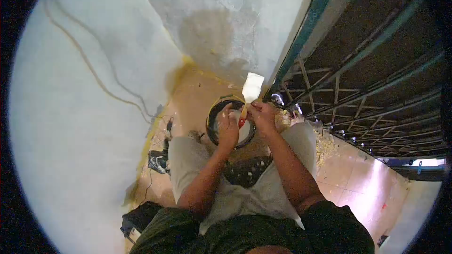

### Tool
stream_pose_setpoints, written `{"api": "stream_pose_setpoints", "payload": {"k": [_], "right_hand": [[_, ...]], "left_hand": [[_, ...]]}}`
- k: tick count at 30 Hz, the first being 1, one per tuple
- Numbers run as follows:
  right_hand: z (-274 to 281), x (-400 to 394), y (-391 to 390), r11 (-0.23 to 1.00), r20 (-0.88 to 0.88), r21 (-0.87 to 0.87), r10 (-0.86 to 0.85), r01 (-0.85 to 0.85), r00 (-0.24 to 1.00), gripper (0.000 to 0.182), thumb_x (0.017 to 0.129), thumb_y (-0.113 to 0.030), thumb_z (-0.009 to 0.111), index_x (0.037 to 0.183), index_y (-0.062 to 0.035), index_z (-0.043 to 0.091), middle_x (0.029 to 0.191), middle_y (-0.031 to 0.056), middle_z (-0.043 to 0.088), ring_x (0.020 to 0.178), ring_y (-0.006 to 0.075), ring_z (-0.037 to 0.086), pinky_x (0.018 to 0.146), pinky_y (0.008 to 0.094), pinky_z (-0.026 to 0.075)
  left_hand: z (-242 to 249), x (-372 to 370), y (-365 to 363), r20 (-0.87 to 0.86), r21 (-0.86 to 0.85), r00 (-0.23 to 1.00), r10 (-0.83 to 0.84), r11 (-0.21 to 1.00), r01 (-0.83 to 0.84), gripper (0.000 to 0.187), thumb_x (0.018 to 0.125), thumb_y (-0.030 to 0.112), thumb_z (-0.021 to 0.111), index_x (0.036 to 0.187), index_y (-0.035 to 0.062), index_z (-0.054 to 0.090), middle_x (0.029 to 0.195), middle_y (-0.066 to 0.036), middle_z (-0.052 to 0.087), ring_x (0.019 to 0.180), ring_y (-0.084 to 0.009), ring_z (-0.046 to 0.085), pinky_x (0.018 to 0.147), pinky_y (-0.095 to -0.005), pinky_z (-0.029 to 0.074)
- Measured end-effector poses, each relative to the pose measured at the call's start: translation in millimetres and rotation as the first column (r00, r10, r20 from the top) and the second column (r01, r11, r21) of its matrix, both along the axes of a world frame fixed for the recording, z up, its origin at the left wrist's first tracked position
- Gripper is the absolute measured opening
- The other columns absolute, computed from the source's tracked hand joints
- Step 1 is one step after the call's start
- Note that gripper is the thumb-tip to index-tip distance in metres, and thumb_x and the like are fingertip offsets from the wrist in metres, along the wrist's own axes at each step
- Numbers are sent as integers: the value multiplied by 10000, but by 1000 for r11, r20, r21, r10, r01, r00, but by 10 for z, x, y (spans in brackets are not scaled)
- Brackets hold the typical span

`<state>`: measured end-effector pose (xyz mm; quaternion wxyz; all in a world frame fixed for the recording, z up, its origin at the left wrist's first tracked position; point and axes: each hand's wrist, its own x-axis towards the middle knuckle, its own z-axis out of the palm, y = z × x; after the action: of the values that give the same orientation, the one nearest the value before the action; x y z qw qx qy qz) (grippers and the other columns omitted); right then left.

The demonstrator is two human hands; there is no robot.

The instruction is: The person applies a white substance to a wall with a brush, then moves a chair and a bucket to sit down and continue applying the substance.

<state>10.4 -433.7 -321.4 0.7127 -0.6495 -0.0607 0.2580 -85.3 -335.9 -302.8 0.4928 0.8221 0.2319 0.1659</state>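
My right hand [262,116] is closed on a putty knife [243,112] near the base of its blade. The blade is coated white and points away from me; the yellowish handle ends in red. Left of the handle, my left hand [228,127] hovers over a round black bucket [211,134], its fingers loosely bent and a little apart. Nothing shows in that hand, though its fingertips are partly blurred. Pale material [246,133] is visible inside the bucket, which stands on the floor between my knees.
A pale wall [94,127] with a hanging cable [101,84] is on the left, meeting a grey patched wall [202,19] ahead. A folding metal lattice gate [358,99] rises at right. Debris [327,150] litters the tiled floor; a black bag [141,216] lies lower left.
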Motion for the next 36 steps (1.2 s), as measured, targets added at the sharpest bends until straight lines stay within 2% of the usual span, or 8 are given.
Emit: {"api": "stream_pose_setpoints", "payload": {"k": [8,11,13,20,30,32,34,36], "right_hand": [[-256,525,251,976,-228,-24,206,-217,952,163,886,-132,553,940,18,584,861,87,644,796,182,638,722,294,512],[-31,546,299,951,-64,-186,238,-246,969,163,886,-153,563,963,-10,572,866,66,617,808,164,625,720,278,499],[-437,506,113,949,-158,-92,285,-302,945,157,883,-154,570,965,-21,566,873,61,607,808,157,615,721,280,494],[-758,549,-136,871,-252,-26,470,-491,846,179,883,-124,569,1021,-12,546,952,82,605,877,178,616,727,311,501],[-46,567,242,920,-19,-64,386,-386,922,259,898,-172,548,1087,5,535,932,76,622,852,184,616,728,322,513],[-84,453,197,935,-106,168,333,-313,937,287,901,-201,546,1102,4,538,917,52,613,787,133,587,689,283,487],[397,336,201,958,20,94,270,-271,963,279,901,-212,544,1079,3,542,898,47,612,762,117,571,676,270,473],[657,277,214,976,139,24,211,-216,968,273,901,-224,542,1055,2,547,879,42,611,736,102,556,664,257,459]], "left_hand": [[90,342,566,-48,130,999,-24,991,30,438,949,243,325,1268,-54,356,1291,-286,324,1186,-442,343,1014,-482,268],[51,474,732,-38,114,999,34,993,-29,439,944,246,338,1264,-53,363,1246,-287,376,1190,-446,341,1016,-477,273],[-94,470,886,-132,318,986,-102,938,140,410,930,212,357,1250,-44,378,1211,-278,409,1169,-433,364,993,-477,300],[59,518,1147,-32,322,986,-166,932,167,360,902,149,375,1216,-22,418,1214,-253,421,1086,-436,428,949,-505,327],[-109,608,1184,248,299,952,-182,949,103,375,949,249,311,1222,17,421,1230,-247,418,1165,-397,405,996,-460,303],[-71,480,1081,316,281,931,-185,955,95,393,955,273,295,1222,12,419,1229,-241,420,1165,-377,411,987,-454,310],[-74,326,996,132,188,991,22,981,-46,384,947,242,355,1165,-58,458,1177,-276,447,1127,-429,411,953,-496,323],[24,212,907,-18,197,993,-116,973,117,404,951,281,361,1157,-48,470,1137,-253,486,1098,-388,457,930,-480,358]]}}
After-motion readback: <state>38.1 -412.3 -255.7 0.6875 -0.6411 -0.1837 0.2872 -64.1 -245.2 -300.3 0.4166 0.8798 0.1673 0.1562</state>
